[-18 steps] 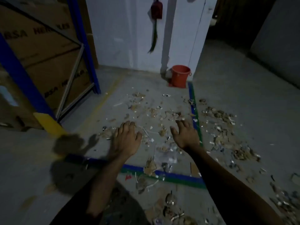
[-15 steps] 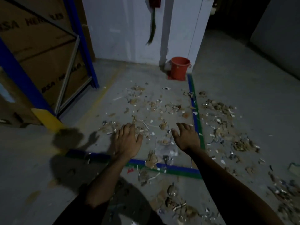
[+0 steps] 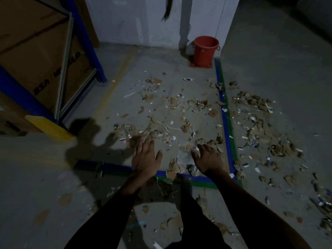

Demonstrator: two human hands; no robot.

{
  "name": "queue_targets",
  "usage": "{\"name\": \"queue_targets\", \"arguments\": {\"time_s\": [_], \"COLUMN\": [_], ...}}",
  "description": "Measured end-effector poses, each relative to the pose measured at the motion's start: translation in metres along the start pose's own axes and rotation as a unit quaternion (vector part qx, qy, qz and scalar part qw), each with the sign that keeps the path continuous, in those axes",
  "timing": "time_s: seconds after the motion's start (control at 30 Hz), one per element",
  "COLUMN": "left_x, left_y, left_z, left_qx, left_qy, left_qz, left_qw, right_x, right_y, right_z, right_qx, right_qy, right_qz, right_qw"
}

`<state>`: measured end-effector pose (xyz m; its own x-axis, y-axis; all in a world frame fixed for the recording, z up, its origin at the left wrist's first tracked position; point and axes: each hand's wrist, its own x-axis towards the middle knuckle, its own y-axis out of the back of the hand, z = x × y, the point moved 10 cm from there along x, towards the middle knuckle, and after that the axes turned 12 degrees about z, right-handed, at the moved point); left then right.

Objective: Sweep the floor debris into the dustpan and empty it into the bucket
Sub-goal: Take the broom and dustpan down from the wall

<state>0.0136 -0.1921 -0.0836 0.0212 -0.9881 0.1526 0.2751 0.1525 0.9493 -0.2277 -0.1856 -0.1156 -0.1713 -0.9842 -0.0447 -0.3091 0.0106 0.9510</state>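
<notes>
Cardboard box [image 3: 30,56]: cut off by the left and top edges; its printed lettering is only partly legible.
Hanging strap [image 3: 167,12]: upper part cut off by the top edge.
Debris [image 3: 179,112]: pieces too small to identify.

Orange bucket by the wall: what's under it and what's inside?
The orange bucket stands on a flat red piece whose corners stick out at its base, on the floor. Its inside is hidden: only a dark strip of inner wall shows from this angle.
</notes>
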Motion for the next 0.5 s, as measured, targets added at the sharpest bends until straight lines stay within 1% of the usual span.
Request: {"name": "queue_targets", "arguments": {"time_s": [0.2, 0.33, 0.5], "left_x": [0.143, 0.241, 0.355], "left_y": [-0.065, -0.080, -0.073], "left_z": [0.029, 0.054, 0.076], "left_qx": [-0.013, -0.021, -0.009], "left_qy": [0.016, 0.030, 0.030], "left_qz": [-0.028, -0.046, -0.013], "left_qw": [0.999, 0.998, 0.999], "right_x": [0.155, 0.258, 0.377], "right_y": [-0.023, 0.000, 0.042], "right_z": [0.015, 0.017, 0.002], "right_qx": [0.019, 0.022, 0.028], "right_qy": [-0.001, 0.005, 0.014], "right_qz": [-0.029, -0.022, 0.003], "right_qw": [0.999, 0.999, 1.000]}}
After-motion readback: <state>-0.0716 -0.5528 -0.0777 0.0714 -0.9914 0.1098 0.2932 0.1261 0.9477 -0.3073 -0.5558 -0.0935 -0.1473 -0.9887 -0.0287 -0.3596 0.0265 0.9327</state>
